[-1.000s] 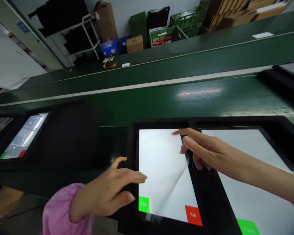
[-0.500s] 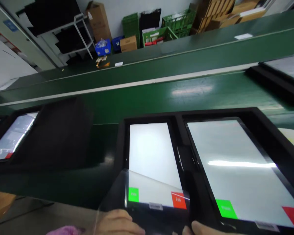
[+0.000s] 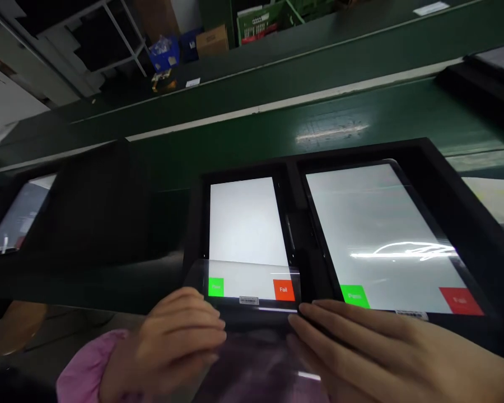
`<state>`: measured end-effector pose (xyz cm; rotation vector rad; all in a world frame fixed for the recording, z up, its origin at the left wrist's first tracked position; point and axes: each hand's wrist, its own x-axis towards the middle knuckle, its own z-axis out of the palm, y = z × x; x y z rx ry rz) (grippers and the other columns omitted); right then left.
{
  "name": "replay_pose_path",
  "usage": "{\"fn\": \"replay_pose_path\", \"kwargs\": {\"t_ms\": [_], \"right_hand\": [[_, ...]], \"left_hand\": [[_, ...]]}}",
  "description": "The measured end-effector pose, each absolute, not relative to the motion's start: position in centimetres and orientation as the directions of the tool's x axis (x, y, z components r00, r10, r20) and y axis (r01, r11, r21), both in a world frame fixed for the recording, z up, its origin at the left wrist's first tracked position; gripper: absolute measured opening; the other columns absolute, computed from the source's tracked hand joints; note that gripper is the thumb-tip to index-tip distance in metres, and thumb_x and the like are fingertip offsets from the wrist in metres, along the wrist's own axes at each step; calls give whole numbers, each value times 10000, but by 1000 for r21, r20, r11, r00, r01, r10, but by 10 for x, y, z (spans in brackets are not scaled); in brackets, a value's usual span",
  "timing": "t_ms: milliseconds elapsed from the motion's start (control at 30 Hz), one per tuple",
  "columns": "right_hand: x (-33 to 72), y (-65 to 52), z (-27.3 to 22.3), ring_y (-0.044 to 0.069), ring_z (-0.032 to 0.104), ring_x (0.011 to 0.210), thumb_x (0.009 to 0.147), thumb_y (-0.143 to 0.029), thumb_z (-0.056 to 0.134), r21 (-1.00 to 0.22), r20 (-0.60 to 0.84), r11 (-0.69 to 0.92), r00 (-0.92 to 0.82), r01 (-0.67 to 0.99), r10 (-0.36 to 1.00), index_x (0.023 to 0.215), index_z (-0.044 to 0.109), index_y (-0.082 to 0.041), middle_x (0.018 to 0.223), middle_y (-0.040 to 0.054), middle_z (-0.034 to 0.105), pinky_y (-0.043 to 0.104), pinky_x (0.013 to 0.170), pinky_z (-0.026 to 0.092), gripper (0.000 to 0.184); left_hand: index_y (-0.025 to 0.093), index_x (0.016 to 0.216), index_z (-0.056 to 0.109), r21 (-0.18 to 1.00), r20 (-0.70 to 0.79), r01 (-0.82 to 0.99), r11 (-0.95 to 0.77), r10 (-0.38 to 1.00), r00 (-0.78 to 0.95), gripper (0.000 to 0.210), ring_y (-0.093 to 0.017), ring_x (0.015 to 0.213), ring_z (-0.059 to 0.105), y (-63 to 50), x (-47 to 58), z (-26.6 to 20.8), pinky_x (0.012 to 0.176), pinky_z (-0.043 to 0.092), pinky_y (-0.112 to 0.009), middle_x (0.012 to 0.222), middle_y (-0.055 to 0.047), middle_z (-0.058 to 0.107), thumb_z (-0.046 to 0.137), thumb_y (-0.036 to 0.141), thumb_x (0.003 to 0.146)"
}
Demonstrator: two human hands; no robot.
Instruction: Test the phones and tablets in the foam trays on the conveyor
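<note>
A tablet point(image 3: 243, 221) with a bright white screen lies in a black tray point(image 3: 193, 229), green "Pass" and red "Fail" boxes low on its screen. Clear film point(image 3: 256, 364) covers its lower part and reaches down towards me. My left hand point(image 3: 178, 336), at a pink sleeve, is closed with curled fingers at the film's left edge. My right hand point(image 3: 361, 352) has its fingers long and together, tips at the film's right edge by the tablet's lower corner; its thumb is hidden. Beside it lies a second lit tablet point(image 3: 373, 224) in the same tray.
Another tray point(image 3: 96, 207) with a lit tablet point(image 3: 25, 207) sits at left. A dark tray point(image 3: 474, 101) stands at the far right on the green bench point(image 3: 235, 140). Behind are a blue bin point(image 3: 166, 53), a cardboard box point(image 3: 212, 42) and a green crate point(image 3: 269, 22).
Both hands have come further up into view, at the lower corners of the left tablet. The view has tilted down, and the picture is darker. The film still covers the tablet's lower part.
</note>
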<state>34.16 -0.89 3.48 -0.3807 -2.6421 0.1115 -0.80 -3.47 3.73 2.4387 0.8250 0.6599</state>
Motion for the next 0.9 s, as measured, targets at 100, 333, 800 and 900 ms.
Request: {"fn": "replay_pose_path", "kwargs": {"t_ms": [100, 333, 800, 900], "right_hand": [[337, 16, 41, 226, 746, 1032, 1085, -121, 453, -21, 474, 958, -841, 286, 262, 1198, 755, -129, 1131, 74, 785, 364, 912, 641, 323], [331, 43, 49, 194, 720, 976, 1094, -132, 502, 94, 485, 957, -852, 275, 197, 1170, 727, -125, 1081, 85, 758, 350, 855, 616, 237], [326, 151, 38, 420, 600, 1342, 1033, -336, 677, 33, 438, 661, -605, 750, 665, 1103, 821, -198, 1374, 184, 684, 635, 1048, 509, 211], [359, 100, 47, 348, 643, 1292, 1054, -354, 636, 13, 452, 688, -618, 726, 644, 1128, 818, -266, 1369, 113, 707, 587, 1061, 534, 215]], "left_hand": [[206, 1171, 731, 574, 315, 447, -686, 689, 653, 193, -212, 1053, 777, -1, -10, 33, 987, 616, -374, 1096, -74, 817, 708, 166, 983], [210, 1175, 735, 563, 317, 422, -710, 658, 683, 192, -201, 995, 777, 31, -1, 35, 902, 621, -350, 1063, -73, 822, 699, 174, 989], [217, 1313, 686, 268, 270, 907, -326, 929, 254, 354, -355, 1345, 640, 128, 22, 23, 1217, 265, -804, 1365, -140, 718, 464, 390, 1099], [285, 1302, 692, 221, 312, 897, -383, 899, 308, 282, -294, 1398, 620, 68, -6, 16, 1315, 167, -691, 1365, -61, 742, 527, 333, 1078]]}}
